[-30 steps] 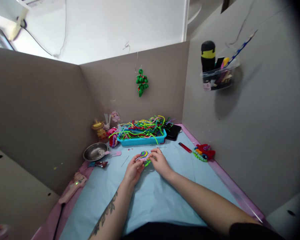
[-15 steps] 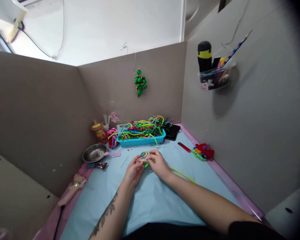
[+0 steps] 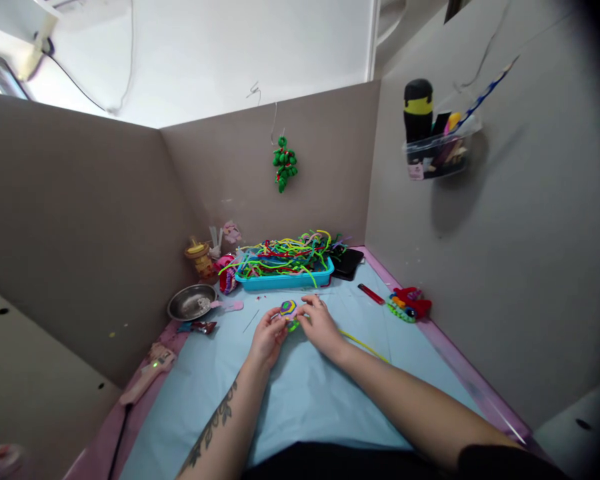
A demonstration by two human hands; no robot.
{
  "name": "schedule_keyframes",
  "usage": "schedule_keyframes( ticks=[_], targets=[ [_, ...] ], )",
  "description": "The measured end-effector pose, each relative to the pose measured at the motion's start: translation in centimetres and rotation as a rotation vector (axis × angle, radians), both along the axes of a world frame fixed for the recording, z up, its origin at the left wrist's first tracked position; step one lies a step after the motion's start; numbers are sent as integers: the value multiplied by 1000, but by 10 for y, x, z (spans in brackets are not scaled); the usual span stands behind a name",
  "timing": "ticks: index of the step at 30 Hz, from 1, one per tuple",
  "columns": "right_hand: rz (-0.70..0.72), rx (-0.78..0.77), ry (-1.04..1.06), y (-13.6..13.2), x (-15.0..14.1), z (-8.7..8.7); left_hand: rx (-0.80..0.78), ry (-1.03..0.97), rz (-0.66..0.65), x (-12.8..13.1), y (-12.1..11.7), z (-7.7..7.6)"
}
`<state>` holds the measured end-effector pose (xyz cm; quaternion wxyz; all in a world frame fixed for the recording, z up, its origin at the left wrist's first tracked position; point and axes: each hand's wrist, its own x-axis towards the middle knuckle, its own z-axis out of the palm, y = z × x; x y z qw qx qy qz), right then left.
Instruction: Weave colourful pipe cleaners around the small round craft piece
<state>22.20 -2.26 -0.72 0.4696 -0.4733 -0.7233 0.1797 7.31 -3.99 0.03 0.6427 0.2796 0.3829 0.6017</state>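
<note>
Over the middle of the blue-covered table, my left hand point(image 3: 269, 337) is closed on the left edge of a small coiled pipe-cleaner piece point(image 3: 289, 308) in purple, yellow, green and pink. Bright green loops point(image 3: 293, 325) hang below it. At the right edge of the piece, the thumb and index finger of my right hand point(image 3: 321, 327) are pinched together, the other fingers curled above. A yellow pipe cleaner point(image 3: 363, 343) comes out from behind my right wrist and lies toward the right; its end near my fingertips is hidden.
A blue tray point(image 3: 285, 281) heaped with pipe cleaners stands at the back. To the left are a metal bowl point(image 3: 185, 305), a wrapper point(image 3: 197, 327) and a pink glue gun point(image 3: 150, 373) with its cord. A red cutter point(image 3: 371, 294) and a red craft piece point(image 3: 417, 305) lie right.
The yellow pipe cleaner has come into view to the right of my right wrist. My fingers have shifted slightly at the coiled piece, which tilted up and back a little.
</note>
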Motion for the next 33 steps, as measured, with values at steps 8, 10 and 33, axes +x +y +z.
schedule_keyframes(
  ticks=[8,10,33],
  targets=[
    [-7,47,-72,-9,0,11,106,90,57,5,-2,0],
    [-6,52,-71,-12,-1,13,133,130,98,7,-2,0],
    [72,-266,211,2,-9,3,286,328,207,6,-2,0]
  ],
)
